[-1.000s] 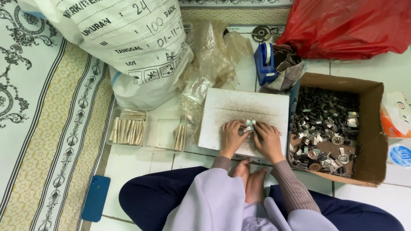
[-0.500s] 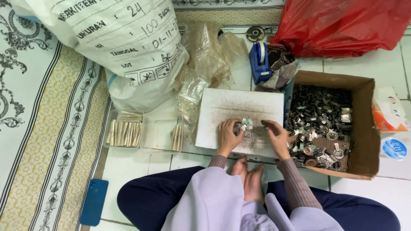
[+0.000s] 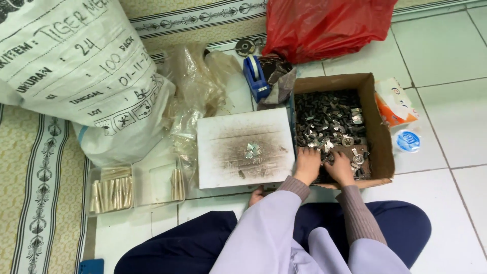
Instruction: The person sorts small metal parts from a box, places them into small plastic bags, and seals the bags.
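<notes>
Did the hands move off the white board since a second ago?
Yes. Both the left hand and right hand shifted right, off the white board, into the cardboard box of metal parts.

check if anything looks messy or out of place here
The white board is smudged dark grey, with a few small metal pieces left loose on it. Both hands are in the cardboard box.

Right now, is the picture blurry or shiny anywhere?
Head view: mostly sharp and evenly lit, with soft shadows only. The red plastic bag shows white glare on its folds, and the metal pieces in the cardboard box glint. Both hands, left hand and right hand, look slightly soft. The straight tile lines bend a little near the edges.
</notes>
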